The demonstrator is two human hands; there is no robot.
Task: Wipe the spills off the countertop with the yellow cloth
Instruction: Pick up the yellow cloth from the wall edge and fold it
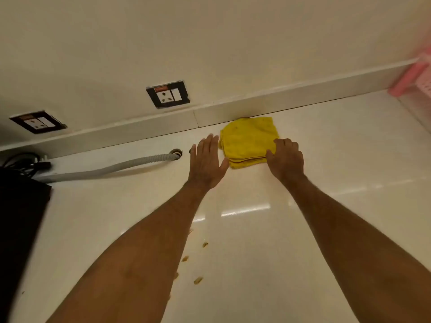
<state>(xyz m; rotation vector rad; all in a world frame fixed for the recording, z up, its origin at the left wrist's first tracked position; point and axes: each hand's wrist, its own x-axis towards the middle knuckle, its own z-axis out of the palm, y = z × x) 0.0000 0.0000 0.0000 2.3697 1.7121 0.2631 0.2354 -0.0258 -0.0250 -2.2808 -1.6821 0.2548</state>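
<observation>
A folded yellow cloth (pixel 248 139) lies on the glossy cream countertop (pixel 314 229), pushed up against the low back ledge. My right hand (pixel 286 159) rests on the cloth's near right corner, fingers curled over its edge and thumb at the fold. My left hand (pixel 206 163) is flat and spread just left of the cloth, fingertips close to its left edge, holding nothing. Small brownish spills (pixel 198 280) dot the counter near me, beside my left forearm; some are hidden under the arm.
A grey corrugated hose (pixel 112 167) runs from a hole in the counter toward a dark appliance (pixel 21 217) at the left. Two wall sockets (pixel 168 94) sit above the ledge. A pink basket (pixel 412 82) stands at the far right.
</observation>
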